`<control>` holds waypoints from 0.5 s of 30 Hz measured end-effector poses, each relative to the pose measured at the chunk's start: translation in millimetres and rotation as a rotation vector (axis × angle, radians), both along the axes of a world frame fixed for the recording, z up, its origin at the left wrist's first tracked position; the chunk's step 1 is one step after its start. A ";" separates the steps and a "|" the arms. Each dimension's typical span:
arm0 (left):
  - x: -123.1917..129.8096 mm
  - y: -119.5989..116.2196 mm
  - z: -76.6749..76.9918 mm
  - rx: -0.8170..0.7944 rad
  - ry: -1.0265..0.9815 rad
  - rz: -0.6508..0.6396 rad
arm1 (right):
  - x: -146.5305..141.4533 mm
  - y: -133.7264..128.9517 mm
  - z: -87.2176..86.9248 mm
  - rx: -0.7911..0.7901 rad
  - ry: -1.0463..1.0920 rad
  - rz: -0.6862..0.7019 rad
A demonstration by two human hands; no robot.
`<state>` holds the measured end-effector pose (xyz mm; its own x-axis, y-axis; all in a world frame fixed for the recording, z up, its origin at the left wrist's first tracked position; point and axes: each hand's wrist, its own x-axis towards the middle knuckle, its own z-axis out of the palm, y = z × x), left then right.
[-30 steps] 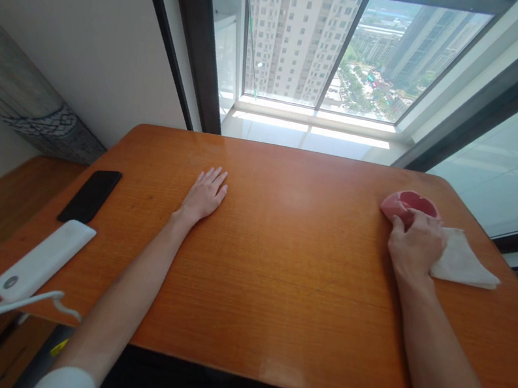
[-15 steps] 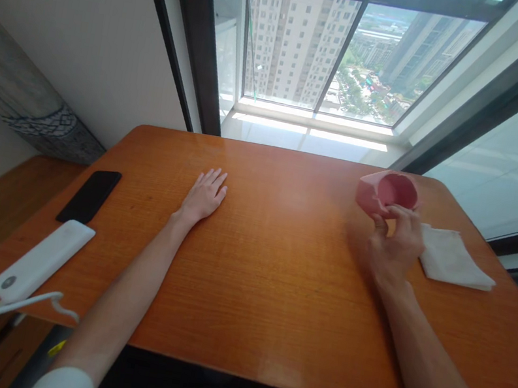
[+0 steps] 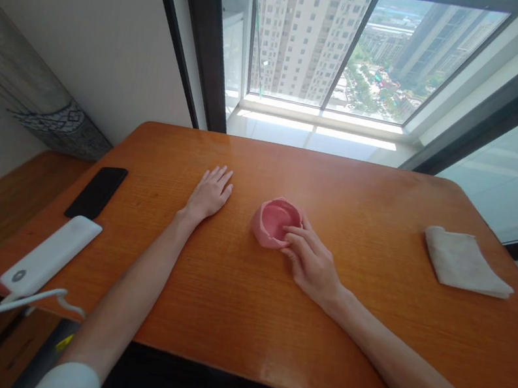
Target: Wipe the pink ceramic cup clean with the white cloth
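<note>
A pink bowl (image 3: 265, 228) with a faceted, uneven rim is near the middle of the wooden table (image 3: 221, 300), its opening facing up. My right hand (image 3: 312, 262) grips the bowl's right rim, fingers inside and thumb outside. Whether its base touches the wood is hard to tell. My left hand (image 3: 210, 194) lies flat on the tabletop to the left of the bowl, fingers stretched out and holding nothing.
At the right lies a folded white cloth (image 3: 469, 262). On the left are a black phone (image 3: 97, 192) and a white power strip (image 3: 50, 257) with a white cable (image 3: 30, 299). A window (image 3: 332, 54) stands beyond the table's far edge.
My right hand has carried the pink bowl from beside the cloth leftward and nearer to me, to the table's middle. My left hand stays flat in place. The view has shifted slightly.
</note>
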<state>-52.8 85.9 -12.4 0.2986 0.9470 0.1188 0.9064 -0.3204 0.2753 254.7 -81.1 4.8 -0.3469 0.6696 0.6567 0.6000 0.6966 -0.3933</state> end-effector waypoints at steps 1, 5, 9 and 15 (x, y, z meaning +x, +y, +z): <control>-0.4 0.3 -0.5 -0.001 0.001 -0.001 | 0.2 0.0 -1.5 -0.008 -0.007 0.016; -2.3 1.9 -3.4 0.009 -0.005 -0.003 | 1.4 1.3 -5.1 -0.046 -0.020 0.023; -3.4 3.1 -6.0 0.018 -0.012 -0.005 | 0.8 2.8 -3.3 -0.048 -0.032 0.027; -2.9 2.6 -5.3 0.016 -0.020 -0.009 | 0.0 3.7 -2.0 -0.040 -0.047 0.031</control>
<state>-55.7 88.6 -17.7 0.3048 0.9421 0.1398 0.8978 -0.3332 0.2881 254.7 -77.4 2.7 -0.3982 0.6832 0.6121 0.5967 0.6997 -0.3928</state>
